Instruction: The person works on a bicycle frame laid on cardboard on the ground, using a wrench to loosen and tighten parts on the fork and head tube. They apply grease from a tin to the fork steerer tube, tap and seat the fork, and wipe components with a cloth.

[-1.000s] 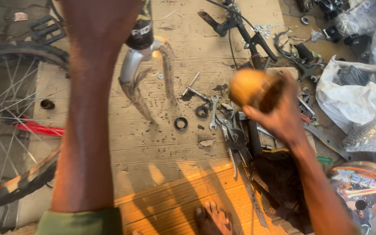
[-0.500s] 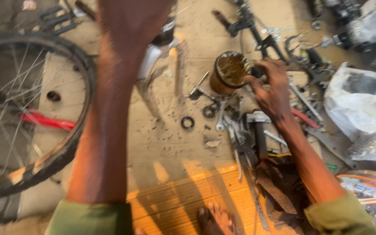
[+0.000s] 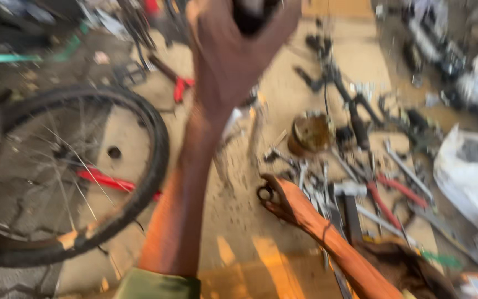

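My left hand [image 3: 233, 61] is raised at the top middle, closed around a dark bicycle part [image 3: 250, 11] that runs out of the frame. The picture is blurred. My right hand [image 3: 278, 199] is low over the sandy floor, its fingers curled on a small black ring [image 3: 264, 193]. A round rusty tin [image 3: 310, 133] stands on the floor beyond it, apart from the hand. A chrome fork leg [image 3: 255, 133] hangs behind my left forearm.
A spoked bicycle wheel with a black tyre [image 3: 150, 166] lies at the left over a red tool [image 3: 106, 180]. Spanners and loose metal tools [image 3: 360, 194] are scattered at the right. A white plastic bag [image 3: 471, 171] sits at the far right. A black bicycle frame [image 3: 338, 83] lies behind.
My right hand has let go of the round tin, which now stands on the floor, and has dropped to the black ring. The view has swung right and tilted.
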